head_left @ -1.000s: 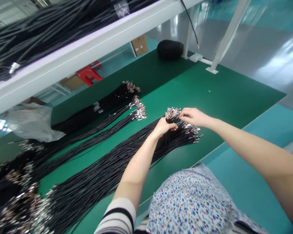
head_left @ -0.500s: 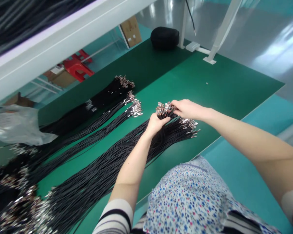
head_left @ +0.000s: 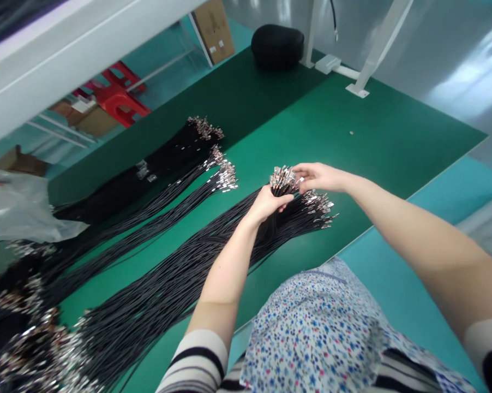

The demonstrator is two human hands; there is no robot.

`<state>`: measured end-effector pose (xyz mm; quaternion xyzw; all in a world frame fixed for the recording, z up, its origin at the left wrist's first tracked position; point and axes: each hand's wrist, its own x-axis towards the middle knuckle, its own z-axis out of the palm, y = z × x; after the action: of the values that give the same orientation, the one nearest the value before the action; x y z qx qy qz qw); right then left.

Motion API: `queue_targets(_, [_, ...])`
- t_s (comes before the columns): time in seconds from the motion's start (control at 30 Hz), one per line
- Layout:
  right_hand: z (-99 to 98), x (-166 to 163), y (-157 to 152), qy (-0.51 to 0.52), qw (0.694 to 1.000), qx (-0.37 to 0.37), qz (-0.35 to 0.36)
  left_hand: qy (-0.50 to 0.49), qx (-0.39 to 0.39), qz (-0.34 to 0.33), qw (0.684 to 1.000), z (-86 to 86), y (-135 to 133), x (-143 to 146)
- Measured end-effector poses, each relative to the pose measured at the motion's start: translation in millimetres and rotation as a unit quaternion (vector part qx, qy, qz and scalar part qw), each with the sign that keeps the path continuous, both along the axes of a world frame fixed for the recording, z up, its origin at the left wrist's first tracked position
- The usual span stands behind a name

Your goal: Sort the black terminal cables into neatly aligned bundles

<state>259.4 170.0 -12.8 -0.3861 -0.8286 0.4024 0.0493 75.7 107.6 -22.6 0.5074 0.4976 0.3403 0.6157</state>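
My left hand (head_left: 267, 204) is wrapped around a bunch of black cables, and their metal-tipped ends (head_left: 282, 179) stick up out of the fist. My right hand (head_left: 316, 177) is just right of these tips, its thumb and fingers apart around a few silver connectors. Whether it touches any of them, I cannot tell. Under both hands a wide bundle of black cables (head_left: 164, 278) runs across the green table to the lower left. More of its silver ends (head_left: 320, 208) fan out beneath my right hand.
Thinner cable bundles (head_left: 176, 199) lie farther back, beside a clear plastic bag (head_left: 21, 207). A heap of connector ends (head_left: 45, 355) fills the lower left corner. A black case (head_left: 276, 46) and a white frame leg (head_left: 369, 65) stand at the back of the green table (head_left: 413, 131).
My right thumb and fingers have spread from a pinch at the cable tips. My left hand, still around the bunch, has shifted slightly right. The camera view has tilted a little.
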Motion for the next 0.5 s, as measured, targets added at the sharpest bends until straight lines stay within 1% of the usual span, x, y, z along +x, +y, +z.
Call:
queue_targets(0.03, [-16.6,9,-1,-0.029,1.000,-0.003,-0.007,0.006,-0.002,0.009,1.000,-1.1,1,1])
queue_targets(0.1, [-49.9,26,-6,-0.134,0.991,0.021,0.007,0.010,-0.010,0.028,1.000,-1.4,3,1])
queue_targets(0.17, [-76.4,39,-13,-0.216,0.972,0.077,0.047,0.003,-0.021,0.044,0.999,0.5,5,0])
queue_targets(0.2, [-85.4,43,-15,-0.230,0.965,0.110,0.065,0.000,-0.025,0.050,0.998,1.8,6,0])
queue_targets(0.27, [-94.8,46,-15,-0.207,0.960,0.168,0.088,-0.002,-0.032,0.058,0.998,4.1,6,-1])
queue_targets(0.33, [-96.0,42,-11,-0.163,0.960,0.206,0.099,0.002,-0.036,0.053,0.998,5.2,6,0])
queue_targets(0.4, [-95.2,35,-6,-0.140,0.956,0.225,0.124,0.006,-0.040,0.050,0.998,5.0,5,1])
queue_targets(0.5, [-100.1,24,-6,-0.157,0.942,0.244,0.168,0.012,-0.042,0.060,0.997,5.8,2,2])
